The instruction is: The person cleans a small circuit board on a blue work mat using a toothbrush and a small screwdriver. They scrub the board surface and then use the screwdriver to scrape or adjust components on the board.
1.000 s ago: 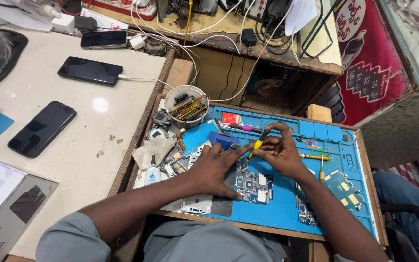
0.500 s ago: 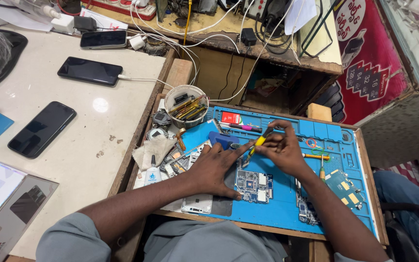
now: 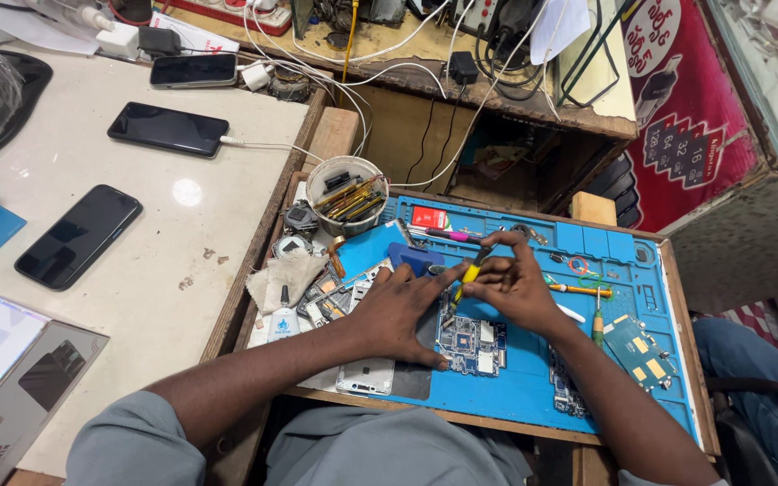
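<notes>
My right hand (image 3: pixel 517 286) grips a yellow-handled screwdriver (image 3: pixel 468 274), its tip pointing down at a blue circuit board (image 3: pixel 472 342) on the blue work mat (image 3: pixel 533 387). My left hand (image 3: pixel 398 310) lies flat on the mat with fingers spread, pressing on the dark phone body beside the board, the index finger stretched toward the screwdriver. A white phone frame (image 3: pixel 366 376) lies just below my left wrist.
A white cup of tools (image 3: pixel 346 191) stands at the mat's upper left. More screwdrivers (image 3: pixel 578 290) and a green board (image 3: pixel 641 349) lie to the right. Three dark phones (image 3: pixel 77 236) rest on the white counter at left. Cables crowd the wooden shelf (image 3: pixel 425 76) behind.
My right hand with the screwdriver has shifted slightly up and left over the board. My left hand has stayed put.
</notes>
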